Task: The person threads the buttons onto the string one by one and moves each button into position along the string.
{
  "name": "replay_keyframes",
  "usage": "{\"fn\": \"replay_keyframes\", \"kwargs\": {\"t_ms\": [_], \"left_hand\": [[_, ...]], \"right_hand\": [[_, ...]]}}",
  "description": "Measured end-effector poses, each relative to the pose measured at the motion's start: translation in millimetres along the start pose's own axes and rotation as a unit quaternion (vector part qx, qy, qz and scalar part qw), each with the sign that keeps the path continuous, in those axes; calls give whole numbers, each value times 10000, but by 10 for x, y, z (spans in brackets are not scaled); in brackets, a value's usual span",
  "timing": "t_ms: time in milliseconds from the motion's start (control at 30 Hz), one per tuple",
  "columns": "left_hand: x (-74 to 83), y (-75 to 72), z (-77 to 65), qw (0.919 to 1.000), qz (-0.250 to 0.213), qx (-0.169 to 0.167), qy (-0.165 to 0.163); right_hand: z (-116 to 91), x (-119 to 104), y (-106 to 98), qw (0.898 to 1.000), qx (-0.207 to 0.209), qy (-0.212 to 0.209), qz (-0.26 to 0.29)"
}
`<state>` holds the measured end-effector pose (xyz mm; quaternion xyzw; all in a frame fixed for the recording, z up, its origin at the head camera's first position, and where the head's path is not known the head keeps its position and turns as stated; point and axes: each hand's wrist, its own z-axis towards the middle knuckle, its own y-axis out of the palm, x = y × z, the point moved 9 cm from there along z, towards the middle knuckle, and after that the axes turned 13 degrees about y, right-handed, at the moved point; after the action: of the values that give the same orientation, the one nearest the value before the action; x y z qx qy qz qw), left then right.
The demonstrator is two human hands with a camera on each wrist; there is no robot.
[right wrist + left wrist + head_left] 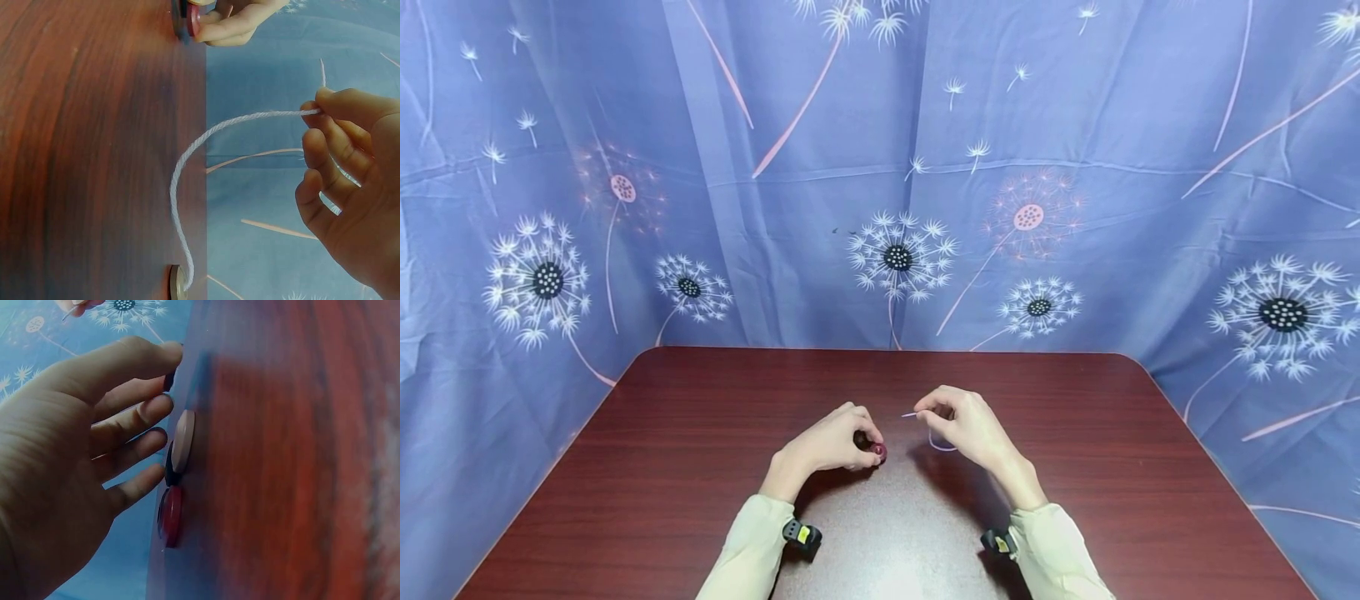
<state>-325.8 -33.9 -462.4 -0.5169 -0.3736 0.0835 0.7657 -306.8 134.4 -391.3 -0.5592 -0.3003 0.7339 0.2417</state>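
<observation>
My left hand (835,437), low over the middle of the table, pinches a round red disc (878,452) between thumb and fingertips. That disc (194,20) shows edge-on in the right wrist view, with a dark disc (179,22) beside it. A beige disc (184,442) and another red disc (172,515) lie on the table beyond the left fingertips. To the right, my raised right hand (966,421) pinches a pale purple cord (212,128), a short end of it (323,72) sticking out past thumb and finger. The cord curves down to a small round disc (178,282) at the tabletop.
The brown wood-grain table (700,400) runs back to a blue dandelion-patterned curtain (820,275), which hangs at the back and both sides. Each wrist wears a small black camera, such as the left one (805,537).
</observation>
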Motion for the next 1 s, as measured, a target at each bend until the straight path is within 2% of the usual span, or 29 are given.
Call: {"fn": "replay_keyframes", "kwargs": {"t_ms": [300, 467, 767, 1000], "left_hand": [[-23, 2, 6, 9993, -370, 33, -73], [18, -45, 15, 9993, -333, 145, 44], [124, -228, 35, 9968, -64, 720, 352], [172, -327, 31, 9938, 48, 1046, 381]], "right_hand": [[0, -10, -2, 9999, 23, -99, -42], [0, -8, -2, 10000, 20, -91, -20], [2, -6, 11, 9999, 3, -106, 49], [10, -14, 11, 9999, -2, -135, 66]]}}
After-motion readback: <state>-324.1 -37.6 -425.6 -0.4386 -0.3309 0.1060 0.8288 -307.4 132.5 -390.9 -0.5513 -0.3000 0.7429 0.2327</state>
